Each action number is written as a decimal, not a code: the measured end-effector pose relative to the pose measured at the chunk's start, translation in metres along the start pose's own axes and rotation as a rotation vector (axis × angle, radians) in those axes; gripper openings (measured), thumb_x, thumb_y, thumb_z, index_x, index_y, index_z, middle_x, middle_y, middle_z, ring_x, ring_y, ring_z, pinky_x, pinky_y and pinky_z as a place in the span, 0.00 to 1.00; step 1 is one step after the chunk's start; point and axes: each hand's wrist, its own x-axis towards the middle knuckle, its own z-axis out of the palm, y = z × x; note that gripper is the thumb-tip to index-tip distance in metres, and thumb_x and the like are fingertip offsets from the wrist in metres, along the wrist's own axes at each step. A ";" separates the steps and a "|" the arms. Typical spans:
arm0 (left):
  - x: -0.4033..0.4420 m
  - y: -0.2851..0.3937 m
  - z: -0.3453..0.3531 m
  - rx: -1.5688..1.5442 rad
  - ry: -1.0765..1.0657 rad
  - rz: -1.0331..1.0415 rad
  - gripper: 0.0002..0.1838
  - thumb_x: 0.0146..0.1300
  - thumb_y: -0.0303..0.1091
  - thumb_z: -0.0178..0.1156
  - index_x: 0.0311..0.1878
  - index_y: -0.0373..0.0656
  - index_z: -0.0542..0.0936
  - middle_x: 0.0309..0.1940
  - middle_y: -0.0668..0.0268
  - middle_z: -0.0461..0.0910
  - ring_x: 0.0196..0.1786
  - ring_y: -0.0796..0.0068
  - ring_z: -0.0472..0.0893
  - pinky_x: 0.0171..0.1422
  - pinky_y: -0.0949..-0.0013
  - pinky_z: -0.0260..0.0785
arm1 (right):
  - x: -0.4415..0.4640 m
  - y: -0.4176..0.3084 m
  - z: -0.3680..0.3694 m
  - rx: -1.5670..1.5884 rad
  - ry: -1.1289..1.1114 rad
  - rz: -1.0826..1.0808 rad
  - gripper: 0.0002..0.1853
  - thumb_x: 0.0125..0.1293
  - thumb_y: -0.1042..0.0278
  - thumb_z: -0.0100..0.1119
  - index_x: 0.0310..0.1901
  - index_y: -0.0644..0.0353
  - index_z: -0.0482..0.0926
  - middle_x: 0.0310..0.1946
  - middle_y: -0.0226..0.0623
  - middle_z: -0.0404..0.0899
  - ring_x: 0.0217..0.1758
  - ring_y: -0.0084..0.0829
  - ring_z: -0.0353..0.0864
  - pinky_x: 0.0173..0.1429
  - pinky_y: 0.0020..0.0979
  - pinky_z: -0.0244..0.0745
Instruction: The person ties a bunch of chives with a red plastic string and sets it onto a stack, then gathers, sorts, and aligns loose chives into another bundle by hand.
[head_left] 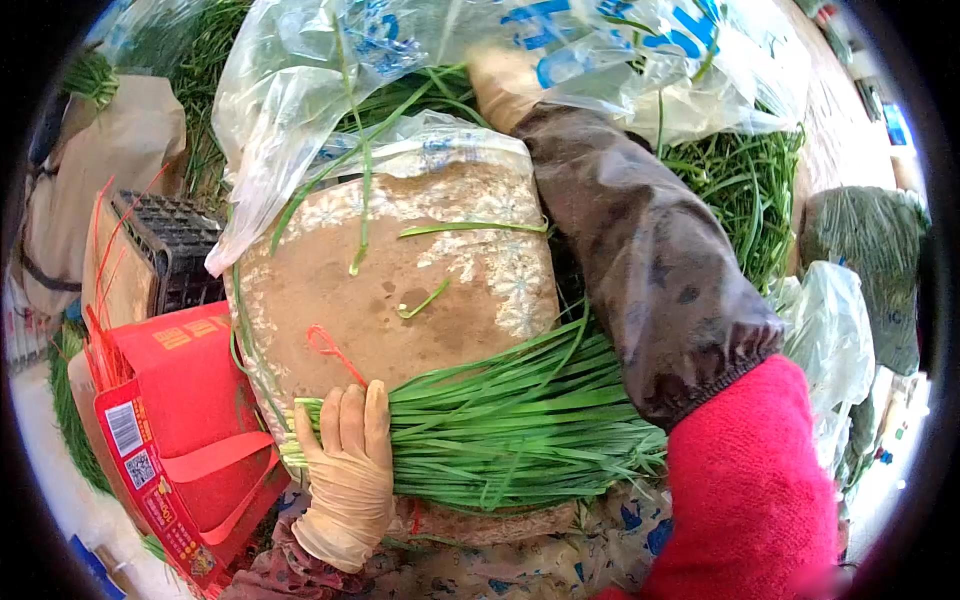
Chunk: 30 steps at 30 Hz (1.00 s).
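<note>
A bunch of green garlic chives (510,425) lies across the front of a worn, stained board-like surface (330,265), pale cut ends to the left. My left hand (350,470), in a thin cream glove, is closed over the bunch near those ends. A red tie (330,345) sticks out beside its fingertips. My right hand (500,85), gloved too, reaches far forward to the clear plastic sheet (280,100) with blue print, over more loose chives (420,100). It is blurred and partly covered, so its fingers cannot be made out. A dark sleeve cover (640,260) wraps my right forearm.
To the left stand a red bag (190,370) and a black plastic crate (170,245), with red ties (100,340) hanging there. Loose chives (745,190) lie at the right under plastic. Farther right is a wrapped green bundle (865,260). Stray leaves (425,300) lie on the surface.
</note>
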 end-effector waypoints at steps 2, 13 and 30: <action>0.000 -0.001 -0.001 -0.011 0.018 -0.001 0.34 0.55 0.29 0.55 0.67 0.34 0.59 0.58 0.52 0.66 0.62 0.52 0.66 0.66 0.34 0.50 | 0.003 0.006 -0.019 0.005 -0.003 -0.027 0.27 0.56 0.50 0.62 0.53 0.59 0.79 0.47 0.43 0.81 0.50 0.37 0.80 0.55 0.37 0.75; 0.002 0.001 -0.009 -0.022 -0.010 0.026 0.34 0.57 0.29 0.53 0.68 0.32 0.58 0.56 0.50 0.67 0.62 0.52 0.67 0.67 0.32 0.49 | -0.008 0.003 -0.179 0.097 -0.130 -0.261 0.29 0.55 0.47 0.62 0.54 0.59 0.78 0.49 0.45 0.80 0.52 0.38 0.79 0.56 0.37 0.74; 0.084 0.040 -0.093 -2.092 -0.324 0.042 0.46 0.59 0.44 0.66 0.74 0.43 0.51 0.67 0.50 0.60 0.64 0.55 0.66 0.67 0.51 0.59 | -0.074 -0.036 -0.202 0.022 -0.388 -0.210 0.33 0.54 0.43 0.64 0.56 0.59 0.77 0.52 0.47 0.78 0.55 0.38 0.77 0.59 0.37 0.72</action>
